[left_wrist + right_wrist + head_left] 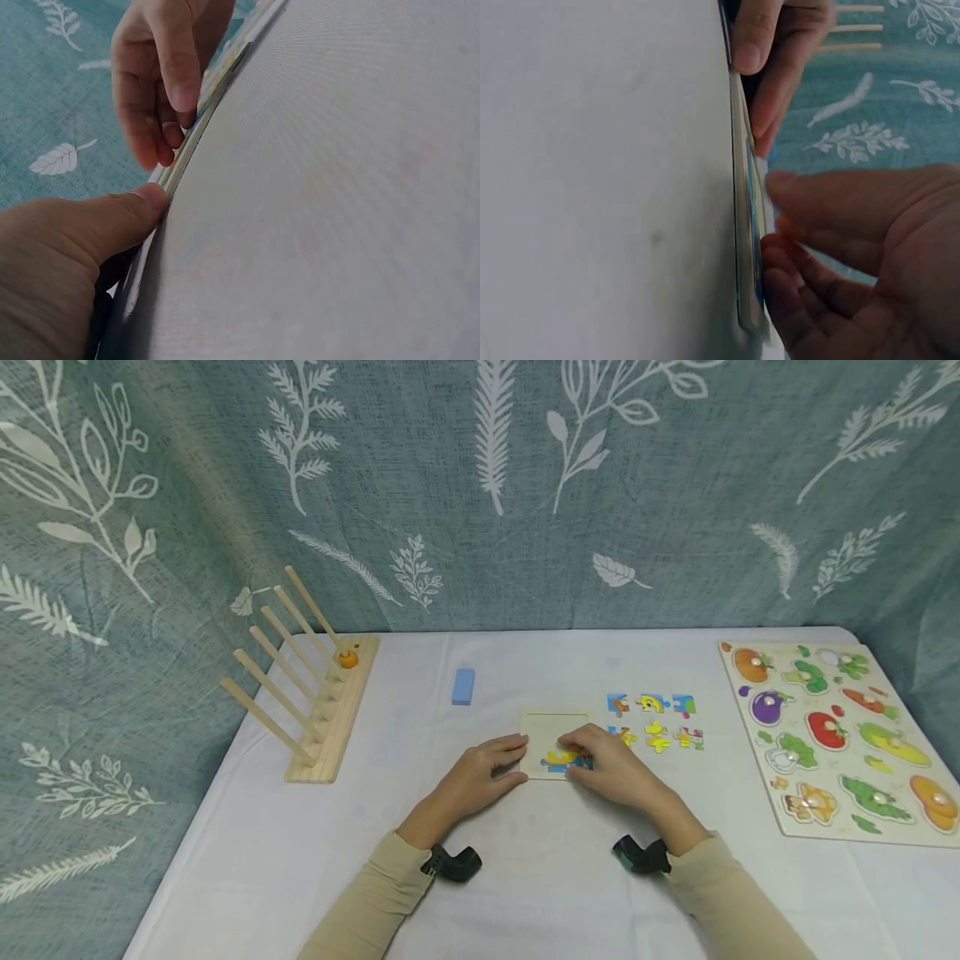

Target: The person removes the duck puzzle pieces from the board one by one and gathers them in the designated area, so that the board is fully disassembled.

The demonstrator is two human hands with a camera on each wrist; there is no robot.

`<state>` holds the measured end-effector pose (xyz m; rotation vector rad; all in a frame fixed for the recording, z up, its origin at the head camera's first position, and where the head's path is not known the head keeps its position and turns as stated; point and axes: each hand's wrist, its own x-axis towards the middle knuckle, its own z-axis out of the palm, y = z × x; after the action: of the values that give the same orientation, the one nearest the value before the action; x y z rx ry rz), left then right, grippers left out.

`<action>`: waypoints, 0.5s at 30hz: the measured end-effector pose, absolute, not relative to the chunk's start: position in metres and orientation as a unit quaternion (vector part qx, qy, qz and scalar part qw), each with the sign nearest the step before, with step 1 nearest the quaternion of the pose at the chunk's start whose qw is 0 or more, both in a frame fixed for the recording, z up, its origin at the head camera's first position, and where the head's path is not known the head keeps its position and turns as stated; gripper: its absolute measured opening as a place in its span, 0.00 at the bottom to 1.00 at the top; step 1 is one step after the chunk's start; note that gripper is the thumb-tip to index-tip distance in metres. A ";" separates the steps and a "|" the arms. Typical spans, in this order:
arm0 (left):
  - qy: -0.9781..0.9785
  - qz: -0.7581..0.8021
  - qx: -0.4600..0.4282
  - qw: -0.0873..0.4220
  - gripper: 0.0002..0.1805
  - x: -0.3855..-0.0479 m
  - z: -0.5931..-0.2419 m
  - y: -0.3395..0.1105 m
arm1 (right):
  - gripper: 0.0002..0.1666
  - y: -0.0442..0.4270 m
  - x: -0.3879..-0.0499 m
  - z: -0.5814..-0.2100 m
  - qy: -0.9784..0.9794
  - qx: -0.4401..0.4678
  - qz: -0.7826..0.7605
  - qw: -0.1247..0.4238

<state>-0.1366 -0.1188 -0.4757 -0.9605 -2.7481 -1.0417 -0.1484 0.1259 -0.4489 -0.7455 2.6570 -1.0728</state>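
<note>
A small square jigsaw tray (540, 727) lies on the white table between the hands. Blue and yellow jigsaw pieces (553, 762) sit along its near side. My left hand (480, 772) touches the tray's left edge with relaxed fingers and thumb; in the left wrist view its thumb (124, 217) rests at the rim. Over the tray's right part, my right hand (611, 764) curls its thumb and fingers about a dark blue jigsaw piece (582, 762) at the near right corner, partly hidden. Several loose jigsaw pieces (656, 739) lie in two rows beyond that hand.
At the left stands a wooden peg rack (348, 718) with an orange ring-like piece (348, 659) at its far end. A blue block (463, 686) lies behind the left hand. On the right is a large vegetable puzzle board (765, 760). A patterned curtain (525, 568) hangs behind the table.
</note>
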 end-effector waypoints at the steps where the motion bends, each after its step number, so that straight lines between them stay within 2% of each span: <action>1: -0.889 -0.336 -0.311 0.025 0.26 -0.136 -0.475 -0.119 | 0.23 0.125 -0.148 -0.449 0.897 -0.251 -0.352 0.096; 6: -0.889 -0.333 -0.312 0.026 0.26 -0.137 -0.475 -0.119 | 0.21 0.122 -0.146 -0.447 0.905 -0.253 -0.324 0.112; 15: -0.889 -0.336 -0.309 0.024 0.26 -0.137 -0.476 -0.119 | 0.16 0.119 -0.145 -0.447 0.908 -0.248 -0.319 0.109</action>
<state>-0.1367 -0.1188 -0.4763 -0.9557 -2.7522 -1.0401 -0.1447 0.1191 -0.4472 -0.7305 2.6713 -0.9386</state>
